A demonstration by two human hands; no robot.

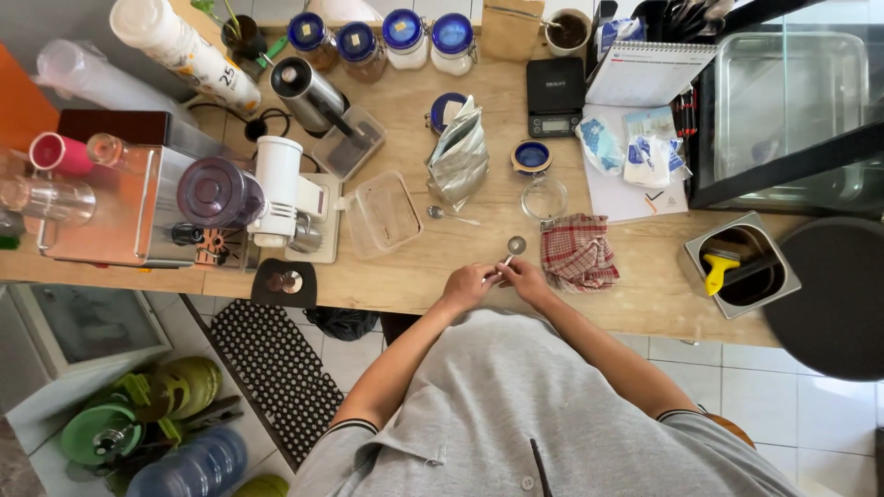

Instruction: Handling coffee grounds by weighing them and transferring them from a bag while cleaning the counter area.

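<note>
head view: both hands on a small metal spoon at the counter edge

head view, nearest first. the left hand point(467, 285) and right hand point(527, 276) meet at the near edge of the wooden counter point(645, 294), both grips pinched narrow on the handle of a small metal spoon point(514, 248), its round bowl pointing away from the body, likely so it stays level. just right of the spoon lies a crumpled red checked cloth point(578, 253), close enough for wiping. just beyond the spoon stands an open glass jar point(544, 197), its blue lid point(531, 156) set down behind it. left of the jar a second spoon point(451, 215) lies flat, beside a folded silver foil bag point(458, 156). farther back from the spoon sits a black digital scale point(554, 97).
</note>
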